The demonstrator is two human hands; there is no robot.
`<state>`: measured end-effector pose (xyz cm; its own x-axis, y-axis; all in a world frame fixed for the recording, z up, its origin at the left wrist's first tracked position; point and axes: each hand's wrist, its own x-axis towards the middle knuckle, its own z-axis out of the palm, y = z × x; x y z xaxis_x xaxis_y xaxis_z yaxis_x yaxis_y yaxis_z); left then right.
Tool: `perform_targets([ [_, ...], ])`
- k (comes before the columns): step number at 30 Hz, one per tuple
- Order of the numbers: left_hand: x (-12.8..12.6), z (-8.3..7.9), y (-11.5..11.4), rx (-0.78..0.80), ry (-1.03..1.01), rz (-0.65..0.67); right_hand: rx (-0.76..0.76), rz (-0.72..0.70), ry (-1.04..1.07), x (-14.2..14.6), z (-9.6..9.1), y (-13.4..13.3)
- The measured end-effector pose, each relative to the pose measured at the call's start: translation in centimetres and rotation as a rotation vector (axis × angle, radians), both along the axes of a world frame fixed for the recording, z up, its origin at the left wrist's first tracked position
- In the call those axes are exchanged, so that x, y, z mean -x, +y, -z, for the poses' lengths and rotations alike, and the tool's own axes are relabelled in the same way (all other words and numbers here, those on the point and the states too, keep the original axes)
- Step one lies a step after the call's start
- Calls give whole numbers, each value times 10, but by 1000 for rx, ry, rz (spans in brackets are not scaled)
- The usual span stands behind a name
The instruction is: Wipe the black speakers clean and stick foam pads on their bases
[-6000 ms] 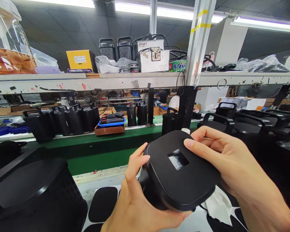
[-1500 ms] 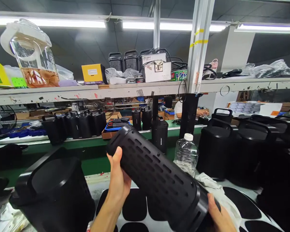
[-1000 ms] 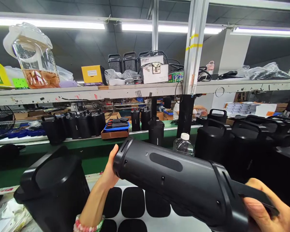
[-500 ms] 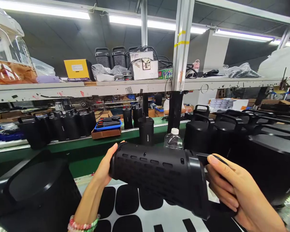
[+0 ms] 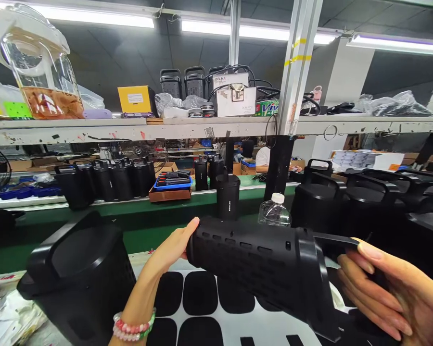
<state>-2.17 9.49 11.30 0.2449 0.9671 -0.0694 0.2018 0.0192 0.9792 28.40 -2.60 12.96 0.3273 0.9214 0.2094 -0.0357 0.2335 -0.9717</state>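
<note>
Between my hands a black housing with slotted sides and a carry handle (image 5: 252, 264) lies tilted on its side in the air. My left hand (image 5: 176, 245) grips its narrower end, the thumb on top. My right hand (image 5: 378, 288) is closed around the handle at the wider end. Beneath it is a white sheet with black rounded squares (image 5: 200, 293), partly hidden by the housing. A similar black housing (image 5: 82, 269) stands upright to the left of my left arm.
Several black handled housings (image 5: 364, 197) stand at the right. A clear bottle (image 5: 275, 211) is behind the held one. Farther back are another black unit (image 5: 228, 194) and a blue tray (image 5: 173, 181). A shelf (image 5: 130, 129) crosses overhead, carrying a jug (image 5: 50, 72) and boxes.
The view has turned left, so the surroundings appear farther right. My right hand has shifted along the handle, and more of the handle shows. Both hands still hold the housing.
</note>
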Motion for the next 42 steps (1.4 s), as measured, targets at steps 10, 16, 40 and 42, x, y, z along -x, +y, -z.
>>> perform_targets([
  [10, 20, -33, -41, -419, 105, -484, -12, -271, 51, 76, -15, 79],
  [16, 29, -46, -75, -640, -35, -554, -238, -223, -316, 167, 21, 191],
  [40, 15, -33, -26, -408, 42, -395, 75, 77, -429, 130, -62, 297],
  [42, 10, -22, -11, -311, -51, -376, 37, 60, -315, 129, -64, 263],
])
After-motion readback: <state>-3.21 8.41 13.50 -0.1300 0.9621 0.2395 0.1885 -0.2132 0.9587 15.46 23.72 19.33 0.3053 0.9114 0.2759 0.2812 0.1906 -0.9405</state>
